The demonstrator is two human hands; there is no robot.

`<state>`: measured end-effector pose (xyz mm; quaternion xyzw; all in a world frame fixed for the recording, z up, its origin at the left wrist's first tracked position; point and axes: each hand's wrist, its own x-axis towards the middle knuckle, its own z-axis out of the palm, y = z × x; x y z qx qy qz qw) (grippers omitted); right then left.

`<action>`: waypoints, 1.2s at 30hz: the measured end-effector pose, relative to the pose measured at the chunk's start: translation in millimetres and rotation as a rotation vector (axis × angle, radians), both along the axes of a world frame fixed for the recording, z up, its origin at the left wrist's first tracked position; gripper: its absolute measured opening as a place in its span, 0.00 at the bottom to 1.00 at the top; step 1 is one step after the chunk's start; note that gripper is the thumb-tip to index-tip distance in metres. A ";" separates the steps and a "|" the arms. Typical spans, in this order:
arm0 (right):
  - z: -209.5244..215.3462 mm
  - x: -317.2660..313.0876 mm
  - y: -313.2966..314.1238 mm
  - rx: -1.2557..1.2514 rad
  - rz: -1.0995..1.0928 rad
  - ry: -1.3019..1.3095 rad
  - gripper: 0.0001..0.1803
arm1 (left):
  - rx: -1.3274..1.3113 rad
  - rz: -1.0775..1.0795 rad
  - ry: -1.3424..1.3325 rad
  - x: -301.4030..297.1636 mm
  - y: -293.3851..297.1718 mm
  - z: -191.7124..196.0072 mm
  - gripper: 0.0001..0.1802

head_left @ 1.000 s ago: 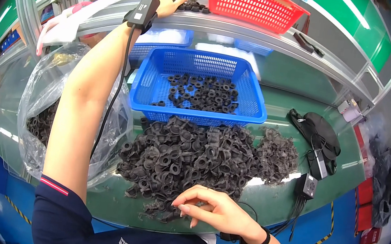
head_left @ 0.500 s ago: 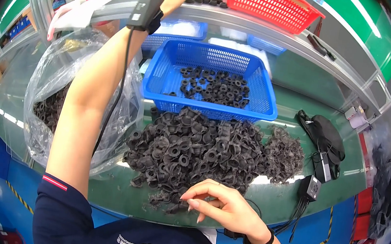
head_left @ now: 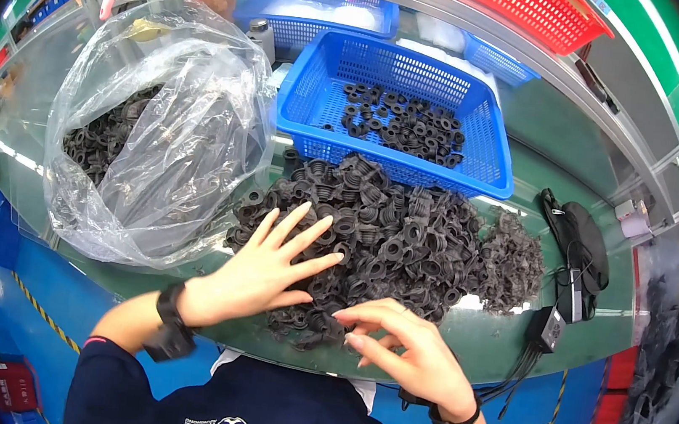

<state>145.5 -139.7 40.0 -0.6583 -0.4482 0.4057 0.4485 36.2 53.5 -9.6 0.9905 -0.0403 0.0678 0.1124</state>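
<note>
My left hand (head_left: pixel 265 266) is open with its fingers spread, just over the near left side of a pile of black ribbed rubber sleeves (head_left: pixel 387 235). Nothing is held in it. My right hand (head_left: pixel 407 347) hovers by the near edge of the pile, fingers loosely bent and thumb apart from the index finger; I see nothing between them. Beyond the pile stands a blue perforated basket (head_left: pixel 404 167) with many small black rubber rings (head_left: pixel 426 129) inside.
On the left lies a clear plastic bag (head_left: pixel 184 167) with more black parts. A heap of black scraps (head_left: pixel 511 263) adjoins the pile on the right. Past it are a black pouch (head_left: pixel 578 233) and a small cabled box (head_left: pixel 544 329). A red basket (head_left: pixel 534 11) stands on the shelf behind.
My left hand has come down from the shelf at the back to the pile, now with fingers spread. My right hand stays near the pile's front edge. The view has shifted slightly.
</note>
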 end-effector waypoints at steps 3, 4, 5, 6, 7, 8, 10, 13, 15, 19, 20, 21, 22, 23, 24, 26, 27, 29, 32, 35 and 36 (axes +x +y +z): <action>14.3 17.5 12.1 0.041 -0.029 -0.188 0.13 | -0.048 0.087 -0.013 -4.4 -4.9 -17.4 0.35; 20.9 26.2 14.0 0.046 -0.034 -0.242 0.13 | -0.082 0.085 0.021 -5.4 -6.1 -21.5 0.35; 30.4 36.4 17.9 0.041 -0.024 -0.311 0.13 | -0.131 0.092 0.037 -6.8 -8.0 -21.1 0.35; 36.8 47.0 23.4 0.056 -0.033 -0.373 0.13 | -0.155 0.099 0.041 -8.7 -9.2 -21.6 0.35; 39.3 58.4 32.4 0.068 -0.038 -0.432 0.13 | -0.182 0.110 0.047 -9.4 -8.4 -24.7 0.35; 38.7 69.7 43.6 0.076 -0.075 -0.533 0.13 | -0.166 0.113 0.048 -9.7 -7.0 -25.9 0.35; 29.8 97.0 61.3 0.100 -0.115 -0.896 0.16 | -0.208 0.099 0.062 -5.4 -3.7 -27.2 0.35; -1.6 130.5 92.5 0.100 -0.032 -1.068 0.21 | -0.272 0.113 0.080 -3.8 1.8 -30.3 0.34; -13.2 137.9 100.6 0.005 -0.015 -1.114 0.23 | -0.307 0.099 0.102 -2.7 4.8 -28.3 0.33; -13.4 134.2 108.3 -0.149 0.063 -1.074 0.31 | -0.336 0.082 0.109 0.9 14.5 -32.7 0.32; -12.0 134.2 109.1 -0.170 0.066 -1.059 0.32 | -0.336 0.081 0.105 3.1 16.2 -35.2 0.32; -11.1 134.6 110.3 -0.190 0.068 -1.043 0.33 | -0.350 0.083 0.114 4.5 17.3 -38.8 0.32; -11.3 135.1 112.1 -0.208 0.074 -1.025 0.34 | -0.363 0.085 0.127 4.2 18.2 -40.1 0.32; -10.6 135.8 113.4 -0.212 0.076 -1.018 0.34 | -0.377 0.088 0.140 4.4 19.1 -41.3 0.32; -9.6 136.4 114.5 -0.223 0.084 -1.010 0.35 | -0.380 0.087 0.147 5.5 20.0 -43.4 0.32; -10.5 138.0 115.9 -0.232 0.102 -1.000 0.37 | -0.391 0.092 0.132 4.8 19.4 -45.6 0.31; -11.8 138.5 116.7 -0.234 0.107 -0.990 0.37 | -0.395 0.095 0.142 5.1 19.1 -46.0 0.31; -12.7 138.5 116.4 -0.229 0.089 -1.058 0.37 | -0.382 0.106 0.129 6.9 17.7 -46.9 0.31; -14.3 137.8 115.8 -0.224 0.082 -1.073 0.37 | -0.381 0.088 0.119 7.2 20.6 -48.6 0.32; -16.4 137.2 116.2 -0.215 0.081 -1.061 0.37 | -0.381 0.103 0.120 6.4 19.9 -48.7 0.32; -17.1 137.3 116.4 -0.213 0.085 -1.041 0.37 | -0.377 0.108 0.119 6.1 19.8 -48.7 0.32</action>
